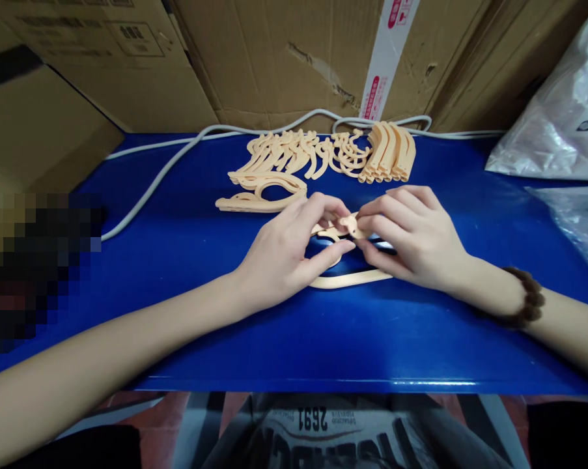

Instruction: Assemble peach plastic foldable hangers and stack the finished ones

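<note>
Between both hands is a small beige plastic hanger piece [351,226] with a rounded end and a small hole. My left hand [288,251] is closed on its left side, index finger above and thumb below. From the right, my right hand [413,238] pinches the same piece, its fingertips partly hiding it. Beneath the hands, a long curved beige hanger bar [350,280] lies on the blue table [323,345], its ends covered by my hands. More of the beige hanger frame shows behind my left fingers; how the parts join is hidden.
Folded hangers [254,203] lie beyond my left hand. Behind them are rows of curved arms [279,153], loose hooks [350,153] and a stack of wider arms [389,153]. A white cable [161,176] runs along the back, before cardboard boxes [284,65]. Plastic bags [557,111] stand right.
</note>
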`<state>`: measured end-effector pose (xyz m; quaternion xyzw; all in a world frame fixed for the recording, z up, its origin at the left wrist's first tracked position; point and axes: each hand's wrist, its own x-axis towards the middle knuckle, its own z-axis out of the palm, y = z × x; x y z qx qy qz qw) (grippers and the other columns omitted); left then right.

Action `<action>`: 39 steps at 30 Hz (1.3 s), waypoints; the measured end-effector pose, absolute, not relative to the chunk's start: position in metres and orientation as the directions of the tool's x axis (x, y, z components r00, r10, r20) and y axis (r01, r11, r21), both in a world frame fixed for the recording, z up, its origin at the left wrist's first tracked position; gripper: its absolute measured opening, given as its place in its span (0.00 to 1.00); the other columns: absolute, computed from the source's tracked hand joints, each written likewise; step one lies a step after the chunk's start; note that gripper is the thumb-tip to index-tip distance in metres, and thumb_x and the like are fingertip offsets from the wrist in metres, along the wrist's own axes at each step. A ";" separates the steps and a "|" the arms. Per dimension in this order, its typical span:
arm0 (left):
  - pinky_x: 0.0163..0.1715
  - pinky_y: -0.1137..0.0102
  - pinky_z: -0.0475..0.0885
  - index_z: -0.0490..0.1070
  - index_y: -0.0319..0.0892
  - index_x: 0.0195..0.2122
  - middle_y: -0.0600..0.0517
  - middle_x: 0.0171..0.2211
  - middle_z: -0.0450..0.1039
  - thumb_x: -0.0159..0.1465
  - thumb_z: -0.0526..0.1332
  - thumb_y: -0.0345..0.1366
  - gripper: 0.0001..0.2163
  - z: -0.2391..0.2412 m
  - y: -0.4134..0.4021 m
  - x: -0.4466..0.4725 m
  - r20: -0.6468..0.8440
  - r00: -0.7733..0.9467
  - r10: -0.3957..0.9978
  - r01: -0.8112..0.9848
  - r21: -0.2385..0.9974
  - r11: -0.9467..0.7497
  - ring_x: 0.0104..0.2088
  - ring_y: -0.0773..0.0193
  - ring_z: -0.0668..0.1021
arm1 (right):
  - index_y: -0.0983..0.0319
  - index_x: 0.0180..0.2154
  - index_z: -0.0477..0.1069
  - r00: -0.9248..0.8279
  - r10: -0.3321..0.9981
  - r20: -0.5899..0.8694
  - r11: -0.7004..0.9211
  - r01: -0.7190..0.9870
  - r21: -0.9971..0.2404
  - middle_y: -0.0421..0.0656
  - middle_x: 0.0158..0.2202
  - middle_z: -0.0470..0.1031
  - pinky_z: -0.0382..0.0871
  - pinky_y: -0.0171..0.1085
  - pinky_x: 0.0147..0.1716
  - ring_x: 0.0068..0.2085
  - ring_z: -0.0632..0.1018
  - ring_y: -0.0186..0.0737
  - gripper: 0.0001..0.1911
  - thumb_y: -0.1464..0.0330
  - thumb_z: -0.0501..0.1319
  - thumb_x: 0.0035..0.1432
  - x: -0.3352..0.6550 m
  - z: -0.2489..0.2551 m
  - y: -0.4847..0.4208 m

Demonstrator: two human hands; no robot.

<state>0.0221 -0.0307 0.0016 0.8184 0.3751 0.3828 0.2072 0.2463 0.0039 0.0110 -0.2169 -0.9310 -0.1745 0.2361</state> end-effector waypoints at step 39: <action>0.61 0.50 0.63 0.59 0.42 0.36 0.37 0.54 0.67 0.71 0.50 0.34 0.06 -0.001 -0.022 0.021 0.304 0.683 0.665 0.544 0.396 -0.740 0.62 0.49 0.65 | 0.59 0.35 0.60 -0.667 0.581 0.466 0.805 0.556 -0.206 0.41 0.31 0.69 0.61 0.37 0.30 0.29 0.68 0.37 0.08 0.64 0.49 0.67 0.248 0.006 0.011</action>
